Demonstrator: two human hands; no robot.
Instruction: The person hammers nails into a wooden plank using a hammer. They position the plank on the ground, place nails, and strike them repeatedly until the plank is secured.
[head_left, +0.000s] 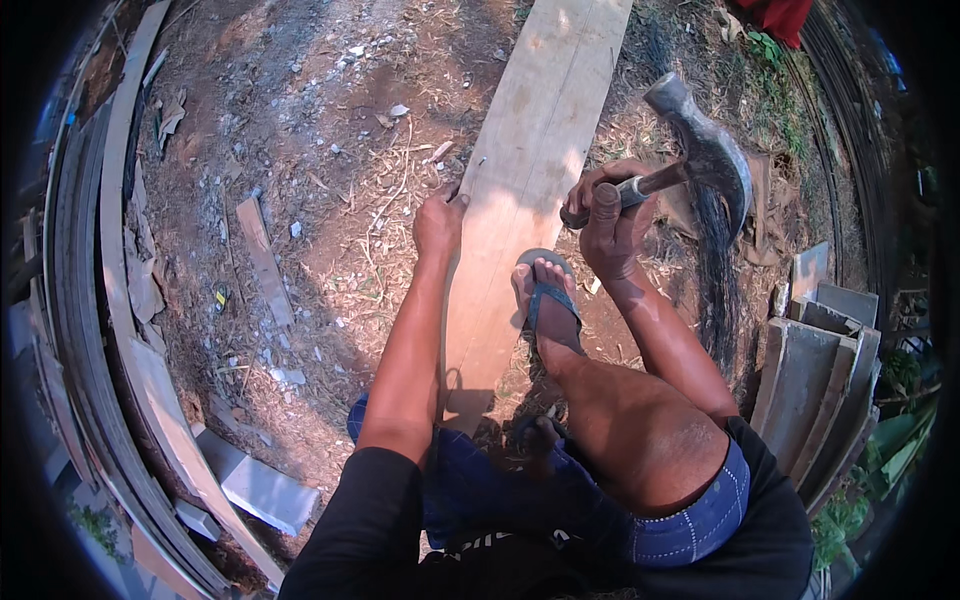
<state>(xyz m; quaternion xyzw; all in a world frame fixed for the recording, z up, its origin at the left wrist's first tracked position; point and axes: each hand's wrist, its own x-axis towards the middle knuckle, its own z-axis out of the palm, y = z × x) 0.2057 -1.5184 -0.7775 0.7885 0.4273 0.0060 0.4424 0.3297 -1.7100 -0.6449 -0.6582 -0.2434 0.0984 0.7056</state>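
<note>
A long wooden plank (517, 172) lies on the ground before me, with a foot in a flip-flop (553, 296) resting on it near its right edge. My left hand (441, 225) is at the plank's left edge, thumb and fingers closed together there; what lies between them is too small to tell. A nail (482, 160) stands in the plank just above that hand. Over the plank's right side, my right hand (615, 217) grips a claw hammer (705, 146) by its handle. The hammer is raised, its metal head up and to the right.
Long boards (112, 247) lie stacked along the left side. A short wood offcut (264, 259) rests on the littered soil, with a pale block (270, 487) lower down. At right stand several upright boards (806, 375). Red cloth (780, 16) shows at the top right.
</note>
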